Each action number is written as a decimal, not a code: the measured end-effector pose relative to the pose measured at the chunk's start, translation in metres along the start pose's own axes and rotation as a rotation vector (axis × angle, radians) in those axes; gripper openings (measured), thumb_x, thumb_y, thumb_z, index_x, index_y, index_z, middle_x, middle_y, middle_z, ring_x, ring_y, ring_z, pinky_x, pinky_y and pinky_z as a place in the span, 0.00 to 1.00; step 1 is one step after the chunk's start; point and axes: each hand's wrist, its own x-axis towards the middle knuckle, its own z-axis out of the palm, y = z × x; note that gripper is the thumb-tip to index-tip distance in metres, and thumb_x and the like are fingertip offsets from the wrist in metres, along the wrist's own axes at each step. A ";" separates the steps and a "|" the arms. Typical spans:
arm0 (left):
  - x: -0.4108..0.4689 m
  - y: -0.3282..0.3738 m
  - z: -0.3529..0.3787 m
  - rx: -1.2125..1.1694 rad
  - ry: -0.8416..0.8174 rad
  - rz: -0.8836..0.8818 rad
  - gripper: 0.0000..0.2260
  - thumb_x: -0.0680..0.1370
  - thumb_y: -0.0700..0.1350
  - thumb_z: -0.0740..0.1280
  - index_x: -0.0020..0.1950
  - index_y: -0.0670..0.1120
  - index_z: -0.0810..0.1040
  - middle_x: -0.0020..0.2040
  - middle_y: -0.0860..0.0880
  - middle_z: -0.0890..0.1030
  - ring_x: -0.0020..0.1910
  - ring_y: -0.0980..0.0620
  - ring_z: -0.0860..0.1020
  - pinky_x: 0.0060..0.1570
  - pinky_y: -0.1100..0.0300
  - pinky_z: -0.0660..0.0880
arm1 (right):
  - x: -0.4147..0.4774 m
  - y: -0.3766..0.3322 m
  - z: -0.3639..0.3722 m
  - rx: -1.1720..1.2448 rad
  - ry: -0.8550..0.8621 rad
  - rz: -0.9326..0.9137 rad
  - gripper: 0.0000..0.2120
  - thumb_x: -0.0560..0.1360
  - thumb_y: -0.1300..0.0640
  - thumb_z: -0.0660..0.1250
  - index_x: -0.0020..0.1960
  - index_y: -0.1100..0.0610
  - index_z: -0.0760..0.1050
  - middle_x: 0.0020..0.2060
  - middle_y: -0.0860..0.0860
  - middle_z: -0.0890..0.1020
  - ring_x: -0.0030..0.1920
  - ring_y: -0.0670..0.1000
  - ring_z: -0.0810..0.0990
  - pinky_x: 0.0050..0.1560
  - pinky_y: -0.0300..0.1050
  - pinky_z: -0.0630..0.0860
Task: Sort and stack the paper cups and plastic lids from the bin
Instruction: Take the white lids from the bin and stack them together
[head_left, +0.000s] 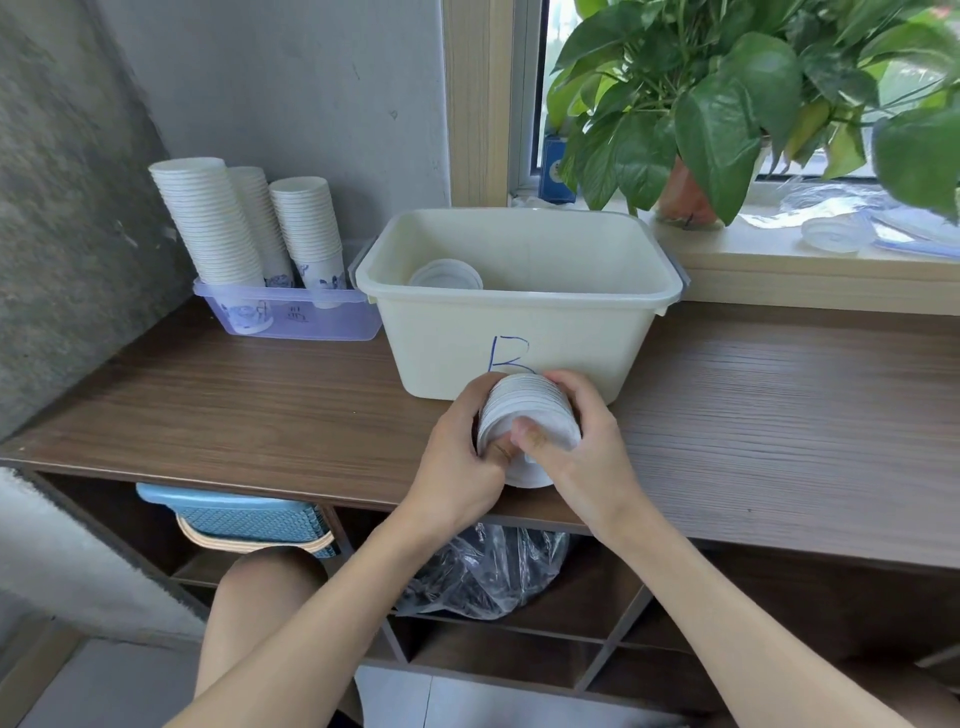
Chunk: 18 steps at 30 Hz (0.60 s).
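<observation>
A stack of translucent white plastic lids (527, 410) lies on its side just above the tabletop's front edge, in front of the cream bin (519, 338) marked with a blue letter B. My left hand (462, 457) grips the stack from the left and my right hand (576, 452) from the right, thumbs pressed on its near end. Inside the bin, another small stack of lids (445, 274) rests at the back left. Three tall stacks of white paper cups (244, 223) stand upside down in a clear purple tray (291, 319) left of the bin.
The brown wooden table (260, 405) meets a grey wall on the left. A potted plant (727, 104) and more clear lids (834, 234) sit on the windowsill at the right. Under the table are a blue basket (244, 517) and a plastic-lined waste bin (488, 571).
</observation>
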 end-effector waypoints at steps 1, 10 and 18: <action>0.000 0.000 -0.001 -0.021 -0.010 -0.010 0.22 0.77 0.36 0.71 0.66 0.55 0.72 0.60 0.60 0.79 0.60 0.67 0.76 0.59 0.73 0.69 | 0.001 0.000 0.000 0.002 -0.007 0.015 0.24 0.71 0.58 0.75 0.65 0.52 0.73 0.57 0.45 0.80 0.58 0.41 0.77 0.60 0.35 0.72; 0.000 0.002 -0.001 -0.080 -0.076 -0.041 0.25 0.78 0.55 0.66 0.73 0.47 0.70 0.65 0.55 0.79 0.65 0.61 0.76 0.66 0.61 0.72 | 0.003 0.000 -0.003 0.230 0.097 0.071 0.18 0.69 0.52 0.71 0.58 0.53 0.75 0.53 0.51 0.82 0.55 0.49 0.81 0.57 0.44 0.77; 0.001 -0.001 -0.005 -0.172 -0.023 -0.025 0.20 0.80 0.49 0.63 0.71 0.46 0.73 0.63 0.52 0.81 0.65 0.58 0.78 0.64 0.64 0.72 | 0.004 0.000 -0.002 0.104 0.022 0.038 0.13 0.75 0.57 0.70 0.58 0.50 0.75 0.50 0.45 0.83 0.53 0.42 0.81 0.54 0.38 0.76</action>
